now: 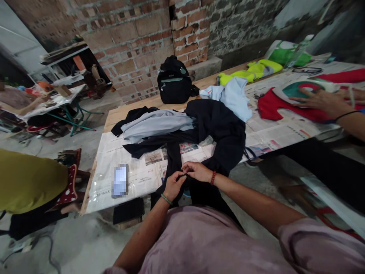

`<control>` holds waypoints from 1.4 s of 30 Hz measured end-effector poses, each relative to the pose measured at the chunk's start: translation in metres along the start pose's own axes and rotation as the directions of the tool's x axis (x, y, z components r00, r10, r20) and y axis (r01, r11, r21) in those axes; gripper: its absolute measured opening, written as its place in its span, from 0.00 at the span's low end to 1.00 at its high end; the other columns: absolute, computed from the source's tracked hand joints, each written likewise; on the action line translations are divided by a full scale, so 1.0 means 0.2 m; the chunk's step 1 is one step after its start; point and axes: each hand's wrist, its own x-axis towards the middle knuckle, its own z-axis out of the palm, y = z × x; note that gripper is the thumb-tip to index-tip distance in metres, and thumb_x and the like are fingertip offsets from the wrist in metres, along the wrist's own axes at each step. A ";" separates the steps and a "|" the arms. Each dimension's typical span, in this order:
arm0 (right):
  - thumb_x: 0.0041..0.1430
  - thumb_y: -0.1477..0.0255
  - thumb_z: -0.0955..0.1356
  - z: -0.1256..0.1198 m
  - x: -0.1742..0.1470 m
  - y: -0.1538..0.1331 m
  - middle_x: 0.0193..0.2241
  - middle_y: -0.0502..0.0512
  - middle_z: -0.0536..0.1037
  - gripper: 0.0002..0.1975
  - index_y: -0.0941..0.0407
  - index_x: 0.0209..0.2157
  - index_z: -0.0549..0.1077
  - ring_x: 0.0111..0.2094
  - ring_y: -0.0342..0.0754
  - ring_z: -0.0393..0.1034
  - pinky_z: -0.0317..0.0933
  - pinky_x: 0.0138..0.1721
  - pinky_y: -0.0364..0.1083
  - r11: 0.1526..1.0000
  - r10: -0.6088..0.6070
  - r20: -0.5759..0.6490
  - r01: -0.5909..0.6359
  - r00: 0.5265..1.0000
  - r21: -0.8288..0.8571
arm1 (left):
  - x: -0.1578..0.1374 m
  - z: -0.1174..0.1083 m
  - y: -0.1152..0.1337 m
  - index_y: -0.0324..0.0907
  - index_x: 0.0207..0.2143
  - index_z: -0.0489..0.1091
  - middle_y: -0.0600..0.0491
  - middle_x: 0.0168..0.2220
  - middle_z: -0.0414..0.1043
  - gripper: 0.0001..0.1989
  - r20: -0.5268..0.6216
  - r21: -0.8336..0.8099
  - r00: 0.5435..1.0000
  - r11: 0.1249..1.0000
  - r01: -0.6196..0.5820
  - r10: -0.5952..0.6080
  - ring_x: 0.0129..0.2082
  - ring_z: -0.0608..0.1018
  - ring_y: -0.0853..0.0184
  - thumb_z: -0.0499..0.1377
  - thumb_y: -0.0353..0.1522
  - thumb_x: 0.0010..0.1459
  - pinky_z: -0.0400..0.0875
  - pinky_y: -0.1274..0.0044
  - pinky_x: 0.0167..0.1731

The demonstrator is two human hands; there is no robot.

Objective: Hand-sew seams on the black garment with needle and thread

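Note:
My left hand and my right hand meet at the table's front edge, fingertips together. Both pinch part of a dark garment, whose black cloth runs from the pile down to my lap. What exactly lies between the fingertips is too small to make out. The garment's navy bulk rests on the table to the right of my hands and hangs over the edge. Behind it a light grey garment lies heaped on black cloth. A phone with a lit, blurred screen lies left of my hands.
Newspaper covers the table. A black backpack stands at the back near a light blue cloth and a yellow vest. At right, another person's hand is on an iron over red cloth. Someone sits left.

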 end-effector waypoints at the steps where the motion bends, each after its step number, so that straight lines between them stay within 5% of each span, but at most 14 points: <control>1: 0.43 0.80 0.63 0.00 0.00 0.00 0.25 0.47 0.70 0.13 0.57 0.34 0.65 0.29 0.39 0.65 0.59 0.34 0.42 1.000 0.000 -0.010 0.000 1.000 0.015 | 0.00 0.00 0.00 0.40 0.31 0.70 0.56 0.27 0.69 0.09 -0.005 0.018 1.000 1.000 0.000 0.000 0.28 0.68 0.71 0.55 0.35 0.49 0.62 0.80 0.31; 6: 0.46 0.78 0.63 -0.01 0.00 -0.03 0.27 0.49 0.71 0.13 0.58 0.37 0.65 0.29 0.40 0.66 0.60 0.35 0.43 1.000 -0.015 -0.010 0.015 1.000 0.002 | 0.01 0.01 -0.04 0.40 0.31 0.69 0.57 0.25 0.67 0.09 -0.066 0.037 0.998 0.999 0.021 -0.019 0.26 0.67 0.72 0.55 0.36 0.49 0.61 0.80 0.30; 13: 0.49 0.79 0.62 -0.04 -0.08 -0.05 0.38 0.55 0.70 0.19 0.55 0.45 0.66 0.35 0.43 0.65 0.60 0.39 0.46 0.882 -0.257 -0.214 0.138 0.943 -0.450 | 0.05 0.01 -0.09 0.39 0.29 0.68 0.58 0.23 0.66 0.10 -0.127 -0.182 0.979 0.974 0.138 -0.162 0.25 0.65 0.73 0.57 0.37 0.47 0.60 0.81 0.27; 18: 0.47 0.75 0.66 0.02 -0.13 -0.04 0.39 0.57 0.69 0.17 0.55 0.43 0.67 0.41 0.48 0.62 0.59 0.43 0.49 0.789 -0.373 -0.089 0.265 0.923 -0.554 | 0.07 0.01 -0.10 0.39 0.28 0.69 0.57 0.24 0.67 0.10 -0.134 -0.166 0.976 0.975 0.146 -0.169 0.26 0.66 0.73 0.56 0.37 0.47 0.59 0.80 0.29; 22: 0.53 0.74 0.63 0.07 -0.09 0.00 0.33 0.56 0.70 0.09 0.55 0.37 0.70 0.37 0.46 0.63 0.60 0.40 0.48 0.749 -0.427 -0.093 0.294 0.900 -0.594 | 0.08 0.02 -0.11 0.39 0.28 0.70 0.57 0.25 0.68 0.10 -0.121 -0.108 0.987 0.990 0.092 -0.105 0.27 0.67 0.72 0.55 0.36 0.47 0.59 0.79 0.31; 37: 0.57 0.73 0.58 0.06 -0.09 0.01 0.30 0.55 0.71 0.10 0.55 0.33 0.71 0.34 0.45 0.63 0.58 0.41 0.47 0.629 -0.429 0.052 0.339 0.902 -0.700 | 0.10 0.03 -0.17 0.38 0.28 0.71 0.56 0.24 0.69 0.10 -0.049 0.083 0.993 0.990 0.115 -0.111 0.26 0.67 0.72 0.55 0.35 0.47 0.61 0.80 0.29; 42: 0.56 0.74 0.58 0.07 -0.07 0.02 0.27 0.54 0.69 0.08 0.57 0.29 0.67 0.32 0.45 0.62 0.59 0.37 0.45 0.746 -0.378 -0.165 0.195 0.911 -0.636 | 0.10 0.03 -0.17 0.38 0.28 0.71 0.56 0.23 0.68 0.12 -0.035 0.050 0.992 0.992 0.120 -0.118 0.24 0.66 0.73 0.55 0.37 0.47 0.60 0.80 0.27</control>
